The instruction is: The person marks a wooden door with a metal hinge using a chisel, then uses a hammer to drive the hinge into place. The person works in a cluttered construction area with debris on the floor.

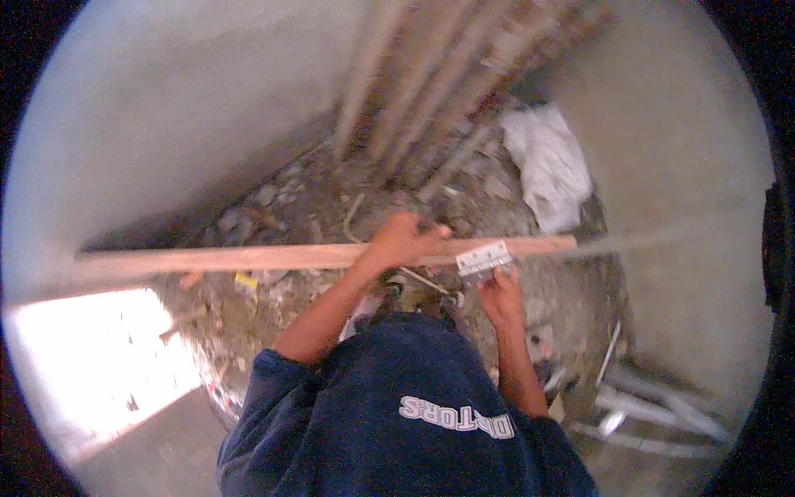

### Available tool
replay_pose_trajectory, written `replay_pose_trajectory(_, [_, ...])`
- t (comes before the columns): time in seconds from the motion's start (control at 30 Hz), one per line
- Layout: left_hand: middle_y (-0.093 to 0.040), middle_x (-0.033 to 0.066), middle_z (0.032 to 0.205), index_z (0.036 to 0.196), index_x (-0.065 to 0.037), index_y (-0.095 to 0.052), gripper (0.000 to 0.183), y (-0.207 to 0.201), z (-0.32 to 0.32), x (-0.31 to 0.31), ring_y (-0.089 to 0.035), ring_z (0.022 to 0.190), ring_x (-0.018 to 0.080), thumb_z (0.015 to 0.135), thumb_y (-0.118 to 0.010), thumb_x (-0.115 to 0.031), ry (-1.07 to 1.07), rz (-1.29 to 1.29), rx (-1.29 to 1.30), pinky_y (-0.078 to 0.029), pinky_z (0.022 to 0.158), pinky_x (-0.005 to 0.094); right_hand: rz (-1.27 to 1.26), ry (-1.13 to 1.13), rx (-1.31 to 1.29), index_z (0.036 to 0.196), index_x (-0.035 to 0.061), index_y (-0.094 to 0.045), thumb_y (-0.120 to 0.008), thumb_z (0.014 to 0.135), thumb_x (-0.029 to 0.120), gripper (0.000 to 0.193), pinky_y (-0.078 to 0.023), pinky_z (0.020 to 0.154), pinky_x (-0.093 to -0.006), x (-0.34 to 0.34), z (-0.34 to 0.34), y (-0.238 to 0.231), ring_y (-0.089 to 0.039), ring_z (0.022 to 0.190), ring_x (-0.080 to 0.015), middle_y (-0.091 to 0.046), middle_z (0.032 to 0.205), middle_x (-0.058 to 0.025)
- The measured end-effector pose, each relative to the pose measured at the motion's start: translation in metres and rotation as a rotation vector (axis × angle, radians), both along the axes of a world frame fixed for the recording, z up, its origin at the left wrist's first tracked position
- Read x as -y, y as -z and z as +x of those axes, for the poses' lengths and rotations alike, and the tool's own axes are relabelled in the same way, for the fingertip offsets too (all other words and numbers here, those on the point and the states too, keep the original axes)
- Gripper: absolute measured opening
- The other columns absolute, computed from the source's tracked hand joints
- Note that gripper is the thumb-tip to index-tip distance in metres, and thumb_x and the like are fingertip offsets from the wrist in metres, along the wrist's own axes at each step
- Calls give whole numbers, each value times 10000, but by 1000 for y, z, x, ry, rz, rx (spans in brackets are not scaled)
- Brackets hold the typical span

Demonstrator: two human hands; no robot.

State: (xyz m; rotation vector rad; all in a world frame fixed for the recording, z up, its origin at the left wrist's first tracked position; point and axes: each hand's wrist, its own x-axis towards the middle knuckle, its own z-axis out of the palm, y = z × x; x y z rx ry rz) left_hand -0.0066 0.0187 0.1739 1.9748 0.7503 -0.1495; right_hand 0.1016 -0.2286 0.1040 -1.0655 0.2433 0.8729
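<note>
A long, narrow wooden plank (306, 255) lies crosswise in front of my body. My left hand (402, 238) is closed over the plank near its middle; a small dark spot shows by the fingers, too blurred to name. In my right hand (502, 300) is a silvery metal hinge (484, 258) with screw holes, pinched at its lower edge between thumb and fingers. The hinge sits against or just above the plank's near side, toward its right end; whether the two touch is unclear.
Rubble and scraps cover the ground (273, 207). Several long timbers (431, 91) lean at the far side, with a white sack (548, 170) beside them. Grey walls stand left and right. Pale strips (654, 410) lie at the lower right; bright light enters an opening (99, 356) at left.
</note>
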Motion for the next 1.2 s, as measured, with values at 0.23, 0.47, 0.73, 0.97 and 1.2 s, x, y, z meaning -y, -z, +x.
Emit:
replay_pose_trajectory(0.23, [-705,117,786,991,-44,-724,537,-30,-81,30,-653,647,180,699,-823,-484,-179,-304,95,-523,596,354,51,-634,199,1189,71,-538,-638,932,116,279,-529,603,-299,-44,-24,-54,-645,814,-172,-652,1007,-62])
replay_pose_trajectory(0.47, [-707,111,1049,1171,-53,-650,577,31,-190,70,-655,949,260,732,-827,-384,-466,-244,253,-507,874,413,9,-972,347,1092,79,-585,-654,922,120,188,-522,570,-295,-85,-95,-39,-642,758,-151,-669,951,-44])
replay_pose_trajectory(0.73, [-708,164,1004,1207,-62,-633,589,21,-249,142,-669,918,279,769,-778,-429,-778,-123,142,-507,866,403,-36,-1163,498,1084,48,-643,-664,916,137,192,-517,569,-272,-73,-147,8,-630,692,-119,-686,891,-28])
replay_pose_trajectory(0.97, [-706,170,800,996,-10,-712,488,2,-281,162,-683,725,255,765,-781,-435,-914,-24,239,-524,696,404,12,-1179,399,1134,49,-618,-649,924,133,229,-497,550,-283,-65,-189,-23,-639,738,-137,-680,923,-33])
replay_pose_trajectory(1.2, [-678,73,743,959,-50,-731,468,19,-347,152,-619,632,168,773,-787,-476,-923,-6,345,-502,597,350,130,-1254,-8,1236,37,-530,-599,943,147,321,-529,724,-429,-80,-237,-36,-630,927,-265,-627,1096,-105])
